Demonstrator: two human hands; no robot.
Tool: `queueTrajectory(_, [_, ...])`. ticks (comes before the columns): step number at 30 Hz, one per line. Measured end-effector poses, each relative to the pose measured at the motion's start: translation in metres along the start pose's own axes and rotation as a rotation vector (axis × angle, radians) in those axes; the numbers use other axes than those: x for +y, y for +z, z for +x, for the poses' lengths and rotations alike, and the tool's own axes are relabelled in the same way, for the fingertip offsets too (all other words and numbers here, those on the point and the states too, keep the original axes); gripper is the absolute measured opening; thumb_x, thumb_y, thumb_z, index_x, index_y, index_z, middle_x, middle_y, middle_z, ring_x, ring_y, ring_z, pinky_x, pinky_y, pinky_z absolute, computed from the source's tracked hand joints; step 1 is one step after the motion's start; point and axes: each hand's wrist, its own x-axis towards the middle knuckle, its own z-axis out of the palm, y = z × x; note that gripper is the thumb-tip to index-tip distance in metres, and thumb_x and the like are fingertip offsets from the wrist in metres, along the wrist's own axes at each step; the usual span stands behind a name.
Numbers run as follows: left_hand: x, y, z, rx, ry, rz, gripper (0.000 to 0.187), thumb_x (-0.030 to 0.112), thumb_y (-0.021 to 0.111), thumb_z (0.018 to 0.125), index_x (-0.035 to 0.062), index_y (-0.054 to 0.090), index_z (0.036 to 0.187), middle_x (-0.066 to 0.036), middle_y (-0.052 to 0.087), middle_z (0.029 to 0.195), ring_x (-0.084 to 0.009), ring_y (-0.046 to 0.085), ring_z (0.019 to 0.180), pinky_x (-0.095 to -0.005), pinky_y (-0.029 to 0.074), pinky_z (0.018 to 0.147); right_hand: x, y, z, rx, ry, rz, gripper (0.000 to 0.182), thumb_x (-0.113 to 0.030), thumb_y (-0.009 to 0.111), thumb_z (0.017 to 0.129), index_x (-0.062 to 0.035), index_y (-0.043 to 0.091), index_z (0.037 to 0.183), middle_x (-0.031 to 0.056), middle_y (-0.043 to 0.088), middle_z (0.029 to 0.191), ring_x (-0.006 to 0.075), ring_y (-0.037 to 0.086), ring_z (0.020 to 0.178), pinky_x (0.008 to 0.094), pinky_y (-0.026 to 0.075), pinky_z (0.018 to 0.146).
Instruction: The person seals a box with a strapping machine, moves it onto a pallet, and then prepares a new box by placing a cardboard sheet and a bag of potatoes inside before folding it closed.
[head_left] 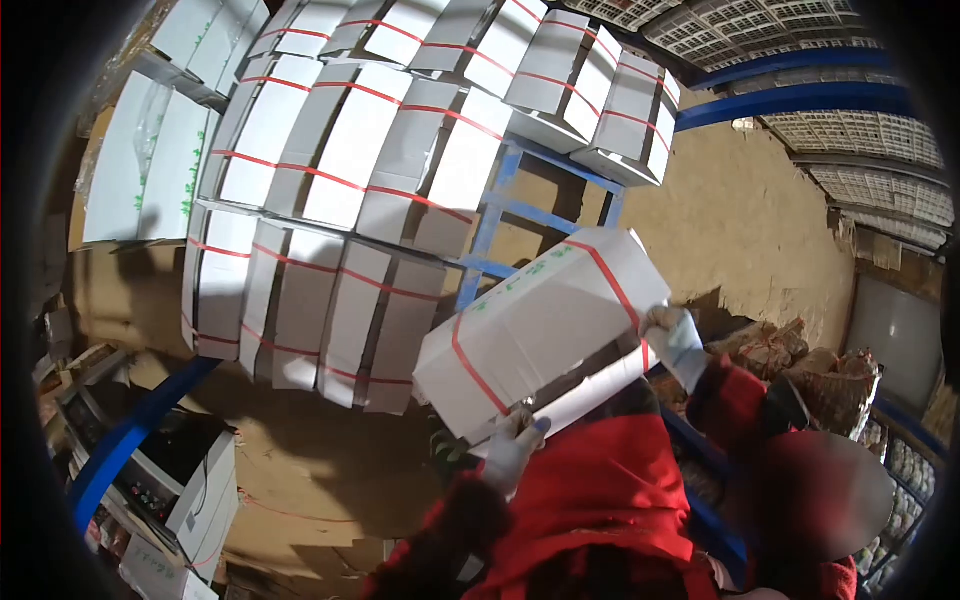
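A white carton with two red straps and green print hangs tilted in front of my red clothing. At its lower left edge, my left hand, in a pale glove, has its fingers closed round one strap. My right hand, also in a pale glove, grips the other strap near the carton's right end. A dark gap runs along the carton's near side. The undersides of both hands' fingers are partly hidden.
Strapped white cartons are stacked ahead and to the left. A blue metal frame stands beside them. Wrapped bundles and a blurred round shape are at the right. At the lower left is a machine with a cable.
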Motion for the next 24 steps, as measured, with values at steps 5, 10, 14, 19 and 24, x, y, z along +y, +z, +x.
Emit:
queueTrajectory(5, [-0.021, 0.031, 0.113, -0.035, -0.168, -0.205, 0.018, 0.022, 0.060, 0.083, 0.0144, 0.048, 0.074, 0.005, 0.044, 0.067, -0.0058, 0.046, 0.064, -0.0238, 0.043, 0.065, 0.009, -0.011, 0.125, -0.056, 0.073, -0.285, 0.012, -0.013, 0.052, 0.070, -0.0078, 0.063, 0.072, 0.0096, 0.060, 0.063, 0.0229, 0.059, 0.061, 0.0324, 0.047, 0.059])
queueTrajectory(10, [-0.014, 0.049, 0.198, 0.008, -0.150, -0.431, 0.012, 0.017, 0.060, 0.083, 0.0154, 0.048, 0.081, 0.004, 0.049, 0.074, -0.0074, 0.048, 0.069, -0.0265, 0.045, 0.068, 0.010, -0.007, 0.223, -0.038, -0.064, -0.463, 0.016, -0.015, 0.050, 0.070, -0.0147, 0.065, 0.075, 0.0099, 0.063, 0.072, 0.0287, 0.061, 0.071, 0.0363, 0.048, 0.065])
queueTrajectory(14, [-0.052, 0.016, 0.326, 0.022, -0.049, -0.293, 0.019, 0.016, 0.063, 0.081, 0.0157, 0.060, 0.099, 0.006, 0.055, 0.084, -0.0062, 0.048, 0.067, -0.0256, 0.045, 0.066, 0.030, 0.033, 0.302, 0.090, -0.217, -0.459, 0.019, -0.013, 0.048, 0.069, -0.0092, 0.064, 0.079, 0.0111, 0.062, 0.069, 0.0262, 0.061, 0.068, 0.0344, 0.047, 0.065])
queueTrajectory(19, [-0.043, 0.011, 0.445, 0.008, -0.086, -0.323, 0.028, 0.030, 0.063, 0.081, 0.0163, 0.058, 0.105, 0.008, 0.049, 0.078, -0.0051, 0.044, 0.067, -0.0213, 0.040, 0.062, 0.081, 0.110, 0.382, 0.032, -0.295, -0.418, 0.026, -0.013, 0.064, 0.063, -0.0118, 0.063, 0.089, 0.0223, 0.029, 0.136, 0.0381, 0.041, 0.118, 0.0390, 0.037, 0.096])
queueTrajectory(24, [-0.007, 0.012, 0.408, -0.008, -0.197, -0.249, 0.035, 0.034, 0.059, 0.081, 0.0170, 0.057, 0.112, 0.006, 0.047, 0.091, -0.0102, 0.042, 0.083, -0.0305, 0.038, 0.079, 0.134, 0.167, 0.395, 0.476, -0.257, -0.231, 0.035, -0.015, 0.058, 0.073, -0.0127, 0.055, 0.107, 0.0137, 0.042, 0.118, 0.0283, 0.046, 0.098, 0.0445, 0.040, 0.079])
